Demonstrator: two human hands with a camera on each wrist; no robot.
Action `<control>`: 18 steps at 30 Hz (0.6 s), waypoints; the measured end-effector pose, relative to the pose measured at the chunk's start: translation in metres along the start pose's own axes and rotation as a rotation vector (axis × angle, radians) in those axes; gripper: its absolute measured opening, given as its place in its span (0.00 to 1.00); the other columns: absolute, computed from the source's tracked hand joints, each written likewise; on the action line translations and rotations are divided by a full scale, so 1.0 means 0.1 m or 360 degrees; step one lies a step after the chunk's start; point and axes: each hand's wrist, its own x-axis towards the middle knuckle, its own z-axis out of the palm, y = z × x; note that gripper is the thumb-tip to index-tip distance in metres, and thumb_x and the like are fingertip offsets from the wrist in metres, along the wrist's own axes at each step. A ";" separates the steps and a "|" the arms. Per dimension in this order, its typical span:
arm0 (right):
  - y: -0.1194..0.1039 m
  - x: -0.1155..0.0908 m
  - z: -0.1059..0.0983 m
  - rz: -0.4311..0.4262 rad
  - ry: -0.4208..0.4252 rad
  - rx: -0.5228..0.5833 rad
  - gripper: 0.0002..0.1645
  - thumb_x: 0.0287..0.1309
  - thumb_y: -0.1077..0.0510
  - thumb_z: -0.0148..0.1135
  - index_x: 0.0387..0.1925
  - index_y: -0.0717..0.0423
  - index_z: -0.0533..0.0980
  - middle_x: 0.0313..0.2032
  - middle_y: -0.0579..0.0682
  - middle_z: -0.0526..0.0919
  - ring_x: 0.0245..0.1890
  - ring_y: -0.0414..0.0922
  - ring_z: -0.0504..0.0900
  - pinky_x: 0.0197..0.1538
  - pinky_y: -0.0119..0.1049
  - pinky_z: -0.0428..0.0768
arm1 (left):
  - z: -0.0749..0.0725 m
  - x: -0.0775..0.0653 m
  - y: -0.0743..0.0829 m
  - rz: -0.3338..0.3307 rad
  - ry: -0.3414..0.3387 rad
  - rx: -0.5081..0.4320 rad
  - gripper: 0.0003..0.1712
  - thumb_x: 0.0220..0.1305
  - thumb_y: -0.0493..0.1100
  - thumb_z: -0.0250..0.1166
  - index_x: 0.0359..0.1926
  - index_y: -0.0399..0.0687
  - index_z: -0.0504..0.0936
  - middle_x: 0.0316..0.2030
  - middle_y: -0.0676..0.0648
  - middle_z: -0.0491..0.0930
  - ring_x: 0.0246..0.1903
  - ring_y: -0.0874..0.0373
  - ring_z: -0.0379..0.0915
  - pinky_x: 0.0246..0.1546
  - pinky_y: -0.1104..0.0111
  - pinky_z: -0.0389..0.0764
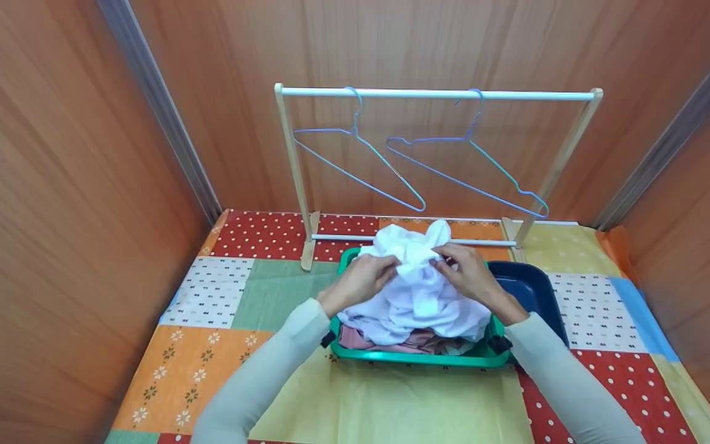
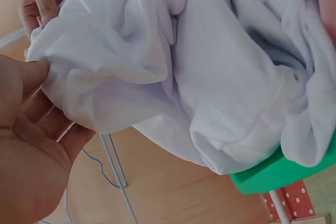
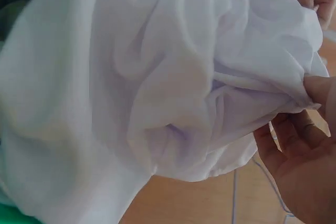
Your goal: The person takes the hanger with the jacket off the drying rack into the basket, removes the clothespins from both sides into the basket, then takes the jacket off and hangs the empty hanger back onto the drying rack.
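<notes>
A crumpled white cloth garment (image 1: 423, 302) rises out of a green basket (image 1: 416, 356), both hands at its upper part. My left hand (image 1: 364, 277) pinches the fabric between thumb and fingers on the left side; in the left wrist view the thumb of the left hand (image 2: 37, 129) presses on the white cloth (image 2: 226, 72). On the other side my right hand (image 1: 469, 274) pinches a fold, and the right wrist view has the right hand (image 3: 299, 145) gripping a gathered edge of the cloth (image 3: 173, 77). Folds hide the garment's shape.
Pinkish clothing (image 1: 355, 339) lies under the white cloth in the basket. Behind stands a rack (image 1: 435, 94) with two wire hangers, a left hanger (image 1: 386, 160) and a right hanger (image 1: 497, 163). A dark blue tray (image 1: 524, 287) sits right of the basket on a patchwork tablecloth (image 1: 429, 401).
</notes>
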 end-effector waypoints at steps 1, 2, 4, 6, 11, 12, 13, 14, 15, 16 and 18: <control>-0.01 -0.05 -0.01 -0.0057 0.0001 -0.0011 0.09 0.65 0.60 0.61 0.44 0.54 0.83 0.37 0.48 0.85 0.34 0.39 0.82 0.39 0.35 0.83 | 0.02 -0.06 0.03 0.0026 -0.0022 0.0044 0.13 0.74 0.48 0.55 0.51 0.53 0.82 0.39 0.53 0.86 0.32 0.65 0.77 0.36 0.73 0.79; -0.02 -0.10 -0.03 -0.0109 -0.0002 -0.0029 0.08 0.64 0.61 0.62 0.43 0.53 0.83 0.35 0.47 0.85 0.31 0.38 0.80 0.36 0.32 0.81 | 0.03 -0.12 0.06 0.0049 -0.0048 0.0085 0.12 0.74 0.47 0.55 0.50 0.53 0.82 0.38 0.53 0.86 0.32 0.64 0.77 0.37 0.72 0.79; -0.03 -0.20 -0.05 -0.0167 -0.0043 -0.0066 0.07 0.63 0.61 0.63 0.42 0.52 0.84 0.33 0.45 0.83 0.29 0.37 0.76 0.32 0.30 0.77 | 0.06 -0.23 0.08 0.0067 -0.0106 0.0147 0.12 0.72 0.47 0.57 0.50 0.53 0.83 0.40 0.53 0.86 0.34 0.65 0.79 0.41 0.71 0.81; -0.03 -0.29 -0.05 -0.0194 -0.0109 -0.0122 0.07 0.62 0.61 0.64 0.41 0.52 0.84 0.35 0.45 0.82 0.32 0.38 0.77 0.35 0.32 0.78 | 0.10 -0.32 0.09 0.0059 -0.0171 0.0156 0.12 0.71 0.47 0.59 0.51 0.54 0.83 0.43 0.54 0.87 0.37 0.65 0.80 0.44 0.70 0.82; -0.04 -0.44 -0.01 -0.0117 -0.0377 -0.0223 0.12 0.64 0.57 0.63 0.48 0.53 0.83 0.53 0.51 0.83 0.52 0.47 0.82 0.54 0.45 0.82 | 0.25 -0.46 0.06 0.0040 -0.0346 0.0167 0.15 0.70 0.47 0.61 0.56 0.58 0.82 0.48 0.57 0.86 0.40 0.66 0.80 0.48 0.70 0.81; -0.04 -0.46 0.00 -0.0089 -0.0435 -0.0235 0.14 0.65 0.56 0.63 0.50 0.53 0.82 0.55 0.51 0.83 0.55 0.49 0.81 0.56 0.47 0.81 | 0.28 -0.47 0.06 0.0039 -0.0374 0.0181 0.15 0.70 0.47 0.61 0.56 0.59 0.82 0.47 0.57 0.86 0.39 0.66 0.79 0.46 0.71 0.81; -0.05 -0.48 0.01 -0.0064 -0.0494 -0.0248 0.15 0.65 0.56 0.62 0.52 0.53 0.82 0.57 0.52 0.82 0.57 0.50 0.81 0.57 0.48 0.80 | 0.31 -0.48 0.05 0.0041 -0.0396 0.0197 0.15 0.70 0.48 0.61 0.55 0.59 0.83 0.46 0.57 0.87 0.37 0.66 0.79 0.45 0.71 0.80; -0.06 -0.49 0.03 -0.0030 -0.0560 -0.0260 0.16 0.66 0.55 0.62 0.53 0.53 0.81 0.58 0.52 0.82 0.58 0.50 0.80 0.58 0.49 0.79 | 0.34 -0.49 0.05 0.0042 -0.0414 0.0222 0.14 0.69 0.48 0.61 0.54 0.59 0.83 0.44 0.57 0.87 0.36 0.66 0.78 0.44 0.72 0.80; -0.06 -0.50 0.04 -0.0004 -0.0621 -0.0276 0.17 0.66 0.54 0.61 0.54 0.52 0.81 0.58 0.52 0.82 0.59 0.51 0.80 0.58 0.49 0.79 | 0.36 -0.50 0.04 0.0034 -0.0437 0.0232 0.14 0.70 0.48 0.61 0.54 0.59 0.83 0.41 0.57 0.87 0.35 0.65 0.78 0.42 0.72 0.79; -0.07 -0.51 0.06 0.0019 -0.0684 -0.0294 0.18 0.66 0.53 0.61 0.55 0.51 0.80 0.58 0.52 0.82 0.59 0.51 0.80 0.59 0.50 0.78 | 0.37 -0.50 0.03 0.0024 -0.0461 0.0244 0.13 0.70 0.49 0.61 0.53 0.59 0.83 0.39 0.57 0.87 0.34 0.65 0.77 0.41 0.72 0.79; -0.07 -0.53 0.10 0.0057 -0.0806 -0.0332 0.19 0.67 0.50 0.60 0.57 0.50 0.79 0.59 0.51 0.81 0.60 0.50 0.80 0.59 0.49 0.78 | 0.40 -0.52 0.02 0.0005 -0.0519 0.0252 0.14 0.71 0.51 0.59 0.53 0.59 0.83 0.38 0.57 0.86 0.34 0.64 0.78 0.42 0.71 0.79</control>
